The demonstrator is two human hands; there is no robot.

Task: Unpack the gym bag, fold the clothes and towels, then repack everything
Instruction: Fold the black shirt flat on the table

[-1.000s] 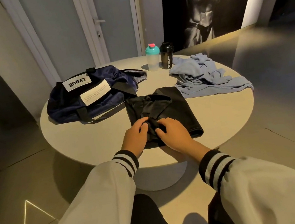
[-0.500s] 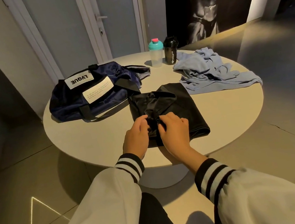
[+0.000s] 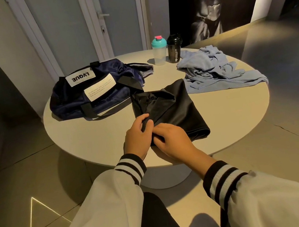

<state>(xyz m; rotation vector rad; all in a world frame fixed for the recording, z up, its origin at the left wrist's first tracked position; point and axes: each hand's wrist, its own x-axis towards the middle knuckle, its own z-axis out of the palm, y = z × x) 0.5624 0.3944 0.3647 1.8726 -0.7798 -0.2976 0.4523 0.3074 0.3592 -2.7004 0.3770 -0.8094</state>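
Left hand [image 3: 138,135]: fingers curled, pinching the near edge of the black garment [image 3: 173,108].
Right hand [image 3: 174,141]: against the left one, apparently pinching the same edge; its fingertips are lost in the dark cloth.
Garment's place: partly folded on the worktop [image 3: 94,140], just beside the gym bag [image 3: 92,96].
Blue cloth [image 3: 214,71]: crumpled, far right.

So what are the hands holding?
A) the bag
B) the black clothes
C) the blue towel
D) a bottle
B: the left hand and right hand both grip the near end of the black clothes, while the towel and bag lie further back, untouched.
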